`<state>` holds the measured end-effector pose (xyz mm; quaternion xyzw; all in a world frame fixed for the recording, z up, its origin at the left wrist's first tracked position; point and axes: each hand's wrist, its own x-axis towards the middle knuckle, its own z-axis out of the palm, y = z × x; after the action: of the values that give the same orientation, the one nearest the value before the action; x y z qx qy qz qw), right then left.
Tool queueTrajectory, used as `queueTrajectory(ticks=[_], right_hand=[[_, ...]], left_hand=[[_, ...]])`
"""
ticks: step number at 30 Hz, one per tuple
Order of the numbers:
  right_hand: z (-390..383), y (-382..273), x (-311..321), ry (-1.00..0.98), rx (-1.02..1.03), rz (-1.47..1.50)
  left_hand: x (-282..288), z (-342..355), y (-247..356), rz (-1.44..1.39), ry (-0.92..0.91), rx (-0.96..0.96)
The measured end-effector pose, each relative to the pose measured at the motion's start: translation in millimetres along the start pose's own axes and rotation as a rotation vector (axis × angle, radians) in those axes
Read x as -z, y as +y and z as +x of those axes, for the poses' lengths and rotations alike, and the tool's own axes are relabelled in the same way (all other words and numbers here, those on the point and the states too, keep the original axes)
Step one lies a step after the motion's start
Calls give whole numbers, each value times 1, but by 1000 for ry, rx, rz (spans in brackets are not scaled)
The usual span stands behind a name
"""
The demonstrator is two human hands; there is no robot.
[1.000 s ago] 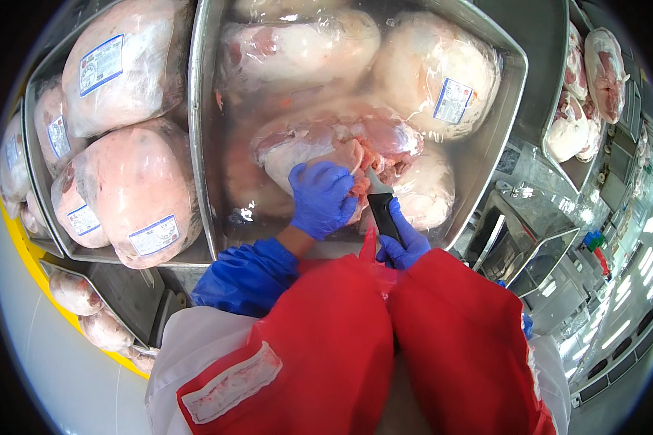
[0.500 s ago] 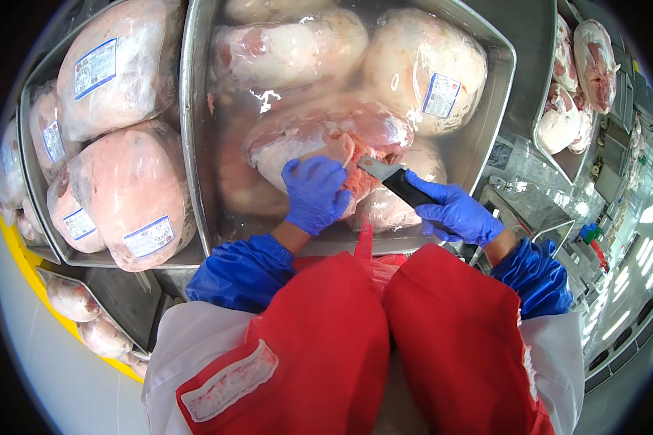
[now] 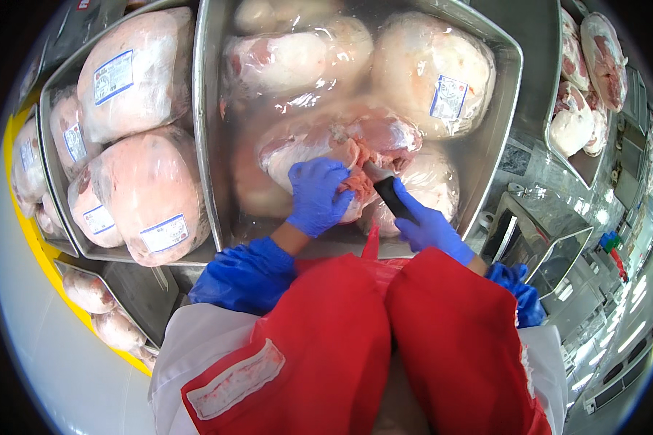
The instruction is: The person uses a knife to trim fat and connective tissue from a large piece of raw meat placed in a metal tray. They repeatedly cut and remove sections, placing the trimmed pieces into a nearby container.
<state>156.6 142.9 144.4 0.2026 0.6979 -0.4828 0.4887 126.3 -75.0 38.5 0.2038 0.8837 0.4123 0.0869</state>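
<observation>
A large raw cut of meat lies in the metal bin in front of me, with pink torn flesh open at its near right side. My left hand, in a blue glove, has its fingers curled tight on the near edge of that meat. In my right hand, also blue-gloved, is a black-handled knife. The blade points away from me and to the left, and its tip is sunk in the flesh, out of sight. Both wrists hang over the bin's near edge.
Around the cut, cloudy liquid and several film-wrapped pieces of meat fill the bin. To its left stands another bin of wrapped, labelled meat. A tray with raw cuts is at the far right.
My right hand has moved left and tipped the knife more upright, pushing its blade deeper into the flesh. The left hand keeps its grip. The whole view has shifted slightly.
</observation>
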Motion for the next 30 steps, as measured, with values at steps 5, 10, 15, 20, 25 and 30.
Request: queueTrajectory(ticks=[5, 10, 15, 20, 25, 30], right_hand=[[-31, 1, 44, -20, 295, -443], [0, 1, 53, -15, 326, -796], [19, 52, 11, 204, 331, -964], [26, 55, -17, 176, 176, -858], [30, 48, -22, 120, 123, -894], [23, -9, -3, 53, 189, -762]], left_hand=[[10, 14, -31, -84, -79, 50], [-6, -10, -57, 41, 192, 120], [-6, 2, -52, -9, 244, 134], [-9, -7, -51, 1, 294, 117], [-6, -12, -52, 24, 272, 97], [-12, -7, -50, 0, 315, 116]])
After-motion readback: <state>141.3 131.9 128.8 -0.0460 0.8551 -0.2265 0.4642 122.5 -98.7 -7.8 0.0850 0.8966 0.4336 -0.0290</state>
